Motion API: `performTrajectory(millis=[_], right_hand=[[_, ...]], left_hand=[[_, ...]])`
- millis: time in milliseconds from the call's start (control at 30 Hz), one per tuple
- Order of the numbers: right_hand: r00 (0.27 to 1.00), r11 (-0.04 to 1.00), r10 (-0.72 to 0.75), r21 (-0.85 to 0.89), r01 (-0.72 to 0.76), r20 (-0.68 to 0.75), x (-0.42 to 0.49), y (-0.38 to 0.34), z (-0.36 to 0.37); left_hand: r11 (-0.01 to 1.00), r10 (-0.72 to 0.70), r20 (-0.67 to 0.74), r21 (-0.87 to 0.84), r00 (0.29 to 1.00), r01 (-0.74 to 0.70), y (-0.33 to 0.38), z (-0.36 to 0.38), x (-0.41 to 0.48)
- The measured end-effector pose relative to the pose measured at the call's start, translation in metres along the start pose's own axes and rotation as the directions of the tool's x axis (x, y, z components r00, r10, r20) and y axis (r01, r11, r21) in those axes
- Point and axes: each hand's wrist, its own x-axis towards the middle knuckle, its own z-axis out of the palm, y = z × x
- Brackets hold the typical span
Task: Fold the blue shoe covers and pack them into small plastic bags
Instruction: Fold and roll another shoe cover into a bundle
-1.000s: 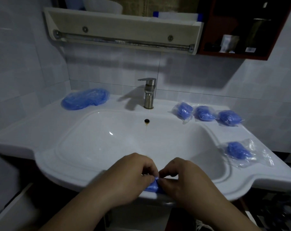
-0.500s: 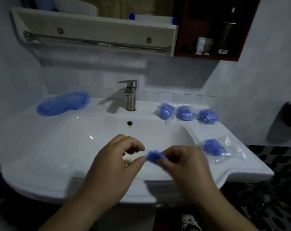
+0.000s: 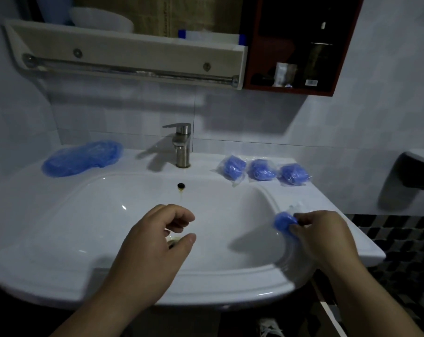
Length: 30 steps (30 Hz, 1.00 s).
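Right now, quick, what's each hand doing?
Left hand: open, loosely curled, holding nothing.
Right hand: pinching the folded blue shoe cover.

The washbasin [image 3: 23, 215] has its widest bare stretch along the left edge, in front of the loose pile of shoe covers [image 3: 82, 158] at the back left corner. The faucet [image 3: 181, 147] stands upright at the middle of the back edge. Three packed bags [image 3: 262, 170] line the back right, just beside one another. The left hand [image 3: 155, 242] hangs over the bowl's front. The right hand [image 3: 322, 237], pinching a folded shoe cover [image 3: 282, 221], is over the right edge, with open bowl between the hands. A shelf [image 3: 133, 52] hangs on the wall above the back edge.
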Motion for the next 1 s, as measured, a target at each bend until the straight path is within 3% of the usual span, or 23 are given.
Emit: performTrajectory(millis=[100, 200, 367, 467, 567, 633, 733, 867, 1000], right_hand=[[0.995, 0.993, -0.099, 0.072, 0.098, 0.003, -0.01, -0.012, 0.003], [0.947, 0.933, -0.316, 0.163, 0.322, -0.059, -0.027, -0.03, 0.009], [0.664, 0.597, -0.691, 0.291, 0.747, -0.286, -0.07, -0.069, 0.024], [0.519, 0.422, -0.795, 0.328, 0.845, -0.314, -0.09, -0.086, 0.038], [0.453, 0.367, -0.857, 0.325, 0.872, -0.245, -0.097, -0.095, 0.045], [0.472, 0.379, -0.841, 0.336, 0.863, -0.264, -0.099, -0.096, 0.044], [0.573, 0.435, -0.717, 0.387, 0.813, -0.397, -0.099, -0.097, 0.031], [0.683, 0.552, -0.546, 0.406, 0.729, -0.484, -0.095, -0.098, 0.01], [0.704, 0.581, -0.545, 0.4, 0.709, -0.456, -0.092, -0.098, 0.001]], left_hand=[[0.998, -0.05, 0.004, -0.026, 0.999, 0.05, -0.002, -0.001, 0.001], [0.964, -0.19, 0.039, -0.183, 0.981, 0.194, -0.003, -0.001, 0.004], [0.743, -0.424, 0.13, -0.516, 0.896, 0.427, 0.0, -0.008, 0.011], [0.764, -0.4, 0.225, -0.455, 0.889, 0.459, 0.004, -0.018, 0.01], [0.81, -0.384, 0.165, -0.412, 0.908, 0.417, -0.001, -0.021, 0.009], [0.848, -0.401, 0.064, -0.35, 0.914, 0.397, -0.007, -0.023, 0.01], [0.884, -0.38, -0.009, -0.297, 0.925, 0.36, -0.011, -0.028, 0.011], [0.943, -0.21, -0.089, -0.28, 0.974, 0.178, -0.008, -0.032, 0.006], [0.959, -0.106, -0.07, -0.272, 0.992, 0.083, -0.002, -0.03, 0.001]])
